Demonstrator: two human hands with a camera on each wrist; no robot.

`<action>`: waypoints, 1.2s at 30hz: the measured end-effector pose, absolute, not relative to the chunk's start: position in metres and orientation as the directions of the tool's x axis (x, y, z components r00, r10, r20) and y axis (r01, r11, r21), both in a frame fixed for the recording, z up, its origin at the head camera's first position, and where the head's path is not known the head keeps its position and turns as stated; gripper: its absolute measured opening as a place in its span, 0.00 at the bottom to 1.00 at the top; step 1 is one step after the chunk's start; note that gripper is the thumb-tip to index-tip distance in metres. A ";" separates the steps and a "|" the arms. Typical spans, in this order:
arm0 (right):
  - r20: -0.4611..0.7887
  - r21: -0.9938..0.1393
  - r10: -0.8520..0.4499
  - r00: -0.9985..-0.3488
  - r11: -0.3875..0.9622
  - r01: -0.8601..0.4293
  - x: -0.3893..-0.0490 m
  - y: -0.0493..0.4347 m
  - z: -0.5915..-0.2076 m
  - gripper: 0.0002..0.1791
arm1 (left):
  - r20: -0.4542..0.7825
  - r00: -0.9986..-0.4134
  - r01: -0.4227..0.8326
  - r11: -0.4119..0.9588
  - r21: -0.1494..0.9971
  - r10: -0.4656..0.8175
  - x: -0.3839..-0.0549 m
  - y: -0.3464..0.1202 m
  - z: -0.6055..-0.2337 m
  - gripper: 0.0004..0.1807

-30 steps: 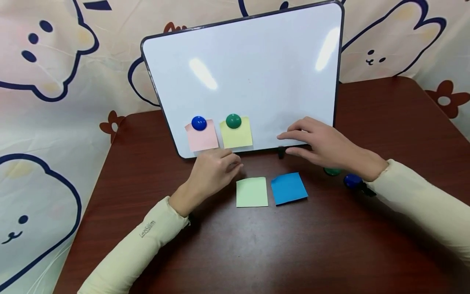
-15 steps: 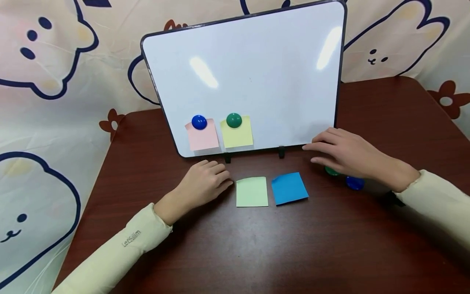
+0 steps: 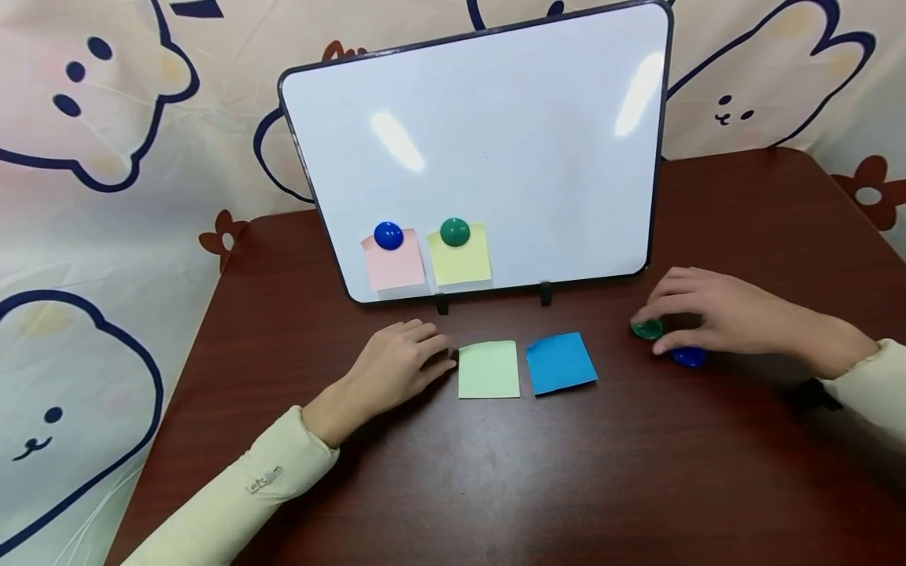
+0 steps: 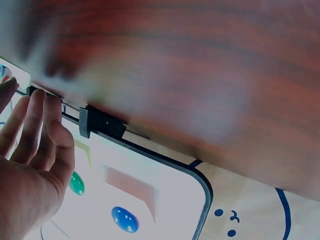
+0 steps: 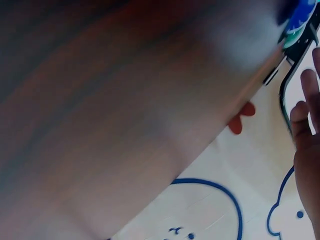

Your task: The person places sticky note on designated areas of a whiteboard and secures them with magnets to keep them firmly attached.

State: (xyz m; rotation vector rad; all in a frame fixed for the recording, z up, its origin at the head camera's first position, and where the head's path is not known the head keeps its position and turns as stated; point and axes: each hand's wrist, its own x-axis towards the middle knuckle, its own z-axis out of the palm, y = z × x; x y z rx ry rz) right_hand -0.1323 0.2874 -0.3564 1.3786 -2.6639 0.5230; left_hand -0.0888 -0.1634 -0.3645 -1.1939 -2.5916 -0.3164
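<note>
My right hand point(image 3: 732, 314) hovers low at the table's right side. Its fingertips reach over a green magnet point(image 3: 647, 329), while the thumb stays apart, in front of a partly hidden blue magnet point(image 3: 690, 358). My left hand point(image 3: 389, 365) rests on the table with relaxed fingers, the tips beside the left edge of a pale green sticky note point(image 3: 488, 369). To that note's right lies a blue sticky note point(image 3: 561, 363). In the left wrist view the left hand point(image 4: 37, 150) shows loosely bent fingers and holds nothing.
A whiteboard point(image 3: 481, 149) leans at the back on black feet point(image 3: 546, 293). On it, a blue magnet point(image 3: 388, 236) holds a pink note point(image 3: 395, 267) and a green magnet point(image 3: 455, 232) holds a yellow note point(image 3: 460, 263). A printed cloth point(image 3: 177, 236) hangs behind the table point(image 3: 495, 487).
My right hand has moved right and down from the whiteboard's lower edge to the loose magnets. The left hand has drawn back from the board's bottom edge to beside the pale green note.
</note>
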 end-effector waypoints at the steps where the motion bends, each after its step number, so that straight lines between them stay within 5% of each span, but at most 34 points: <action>1: 0.236 -0.272 -0.777 -0.584 0.524 -0.807 -0.131 0.291 -0.356 0.26 | 0.328 -0.630 0.764 0.639 0.094 0.704 -0.090 -0.163 -0.365 0.08; 16: 0.014 -0.327 -0.726 -0.687 0.646 -0.690 -0.128 0.320 -0.363 0.29 | 0.301 -0.649 0.760 0.617 0.205 0.699 -0.099 -0.160 -0.363 0.08; 36: 0.083 -0.359 -0.792 -0.606 0.543 -0.759 -0.130 0.322 -0.365 0.23 | 0.230 -0.670 0.742 0.640 0.199 0.706 -0.103 -0.155 -0.361 0.10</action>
